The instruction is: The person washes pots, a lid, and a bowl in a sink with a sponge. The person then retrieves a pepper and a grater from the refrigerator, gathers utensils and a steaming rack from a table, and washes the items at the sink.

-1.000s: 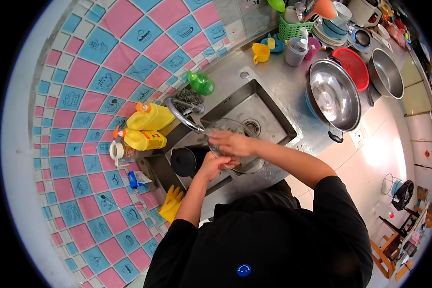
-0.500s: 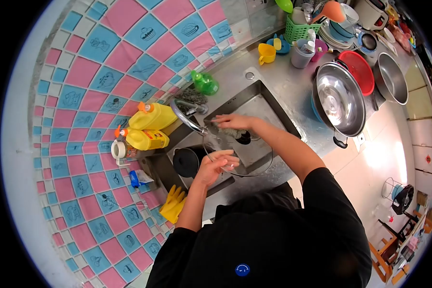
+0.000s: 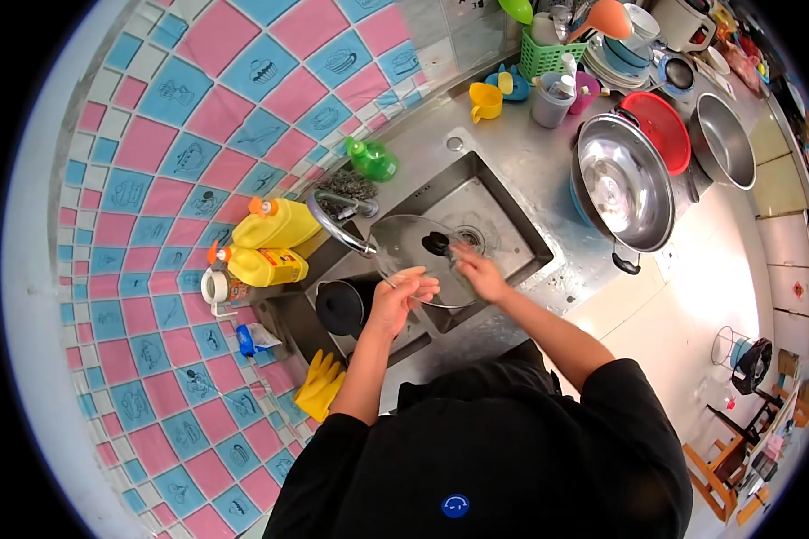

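A clear glass pot lid (image 3: 403,241) with a black knob (image 3: 435,243) is tilted over the steel sink (image 3: 535,244). My left hand (image 3: 404,300) is closed on the lid's near-left rim. My right hand (image 3: 481,274) is at the lid's right side, close to the knob, its fingertips smeared by motion. A greyish scouring pad shows under this hand in the earlier frame; now it is mostly hidden by the blurred fingers. The faucet (image 3: 337,229) has its spout end beside the lid's left edge. A black pot (image 3: 340,308) stands in the left basin.
Yellow detergent jugs (image 3: 268,267) and a green bottle (image 3: 372,160) line the tiled wall. Yellow gloves (image 3: 319,386) hang at the sink's left end. A steel wok (image 3: 622,184), a red basin (image 3: 663,133) and a grey cup (image 3: 552,101) are on the right counter.
My right hand has moved from the lid's far side back toward me, to the right of the knob. The lid has tilted and shifted left, baring the drain. My left hand stays at the rim.
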A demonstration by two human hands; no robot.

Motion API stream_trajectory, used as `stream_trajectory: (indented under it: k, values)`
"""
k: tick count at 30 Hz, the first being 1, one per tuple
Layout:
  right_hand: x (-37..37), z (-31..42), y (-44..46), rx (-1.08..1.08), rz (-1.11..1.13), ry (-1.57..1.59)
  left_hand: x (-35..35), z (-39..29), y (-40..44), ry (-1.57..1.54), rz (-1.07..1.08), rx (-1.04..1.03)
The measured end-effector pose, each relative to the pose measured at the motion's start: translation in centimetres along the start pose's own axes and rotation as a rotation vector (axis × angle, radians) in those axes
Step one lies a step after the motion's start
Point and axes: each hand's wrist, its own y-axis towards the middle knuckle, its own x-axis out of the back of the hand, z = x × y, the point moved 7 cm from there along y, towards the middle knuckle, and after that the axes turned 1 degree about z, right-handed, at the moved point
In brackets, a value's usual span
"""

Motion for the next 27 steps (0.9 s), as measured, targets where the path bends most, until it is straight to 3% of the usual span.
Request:
stream_trajectory:
  k: [5,9,15,18,22,25,27]
  values:
    - [-0.9,8.8,-1.4,0.186,-0.032,-0.098,0.8,2.7,1.7,0.024,-0.085,-0.002]
    - [-2.5,10.6,1.8,0.319,0.045,-0.034,0.4,2.9,1.8,0.074,-0.145,0.009]
    - [-4.5,5.7,9.9,-0.057,0.217,-0.04,-3.0,2.1,0.8,0.27,-0.046,0.05]
    - [-5.8,7.2,8.9,0.108,0.28,-0.129,-1.6,2.0,1.6,0.186,-0.07,-0.024]
    - [-3.7,9.6,3.2,0.282,0.124,-0.033,0.6,1.4,1.3,0.105,-0.287,-0.147]
    - [-1.6,9.1,-0.9,0.331,0.002,0.018,1.0,1.4,0.5,0.009,-0.26,-0.15]
    - [-0.2,5.5,-1.5,0.192,-0.095,0.073,-0.4,0.7,-0.6,0.01,-0.254,-0.122]
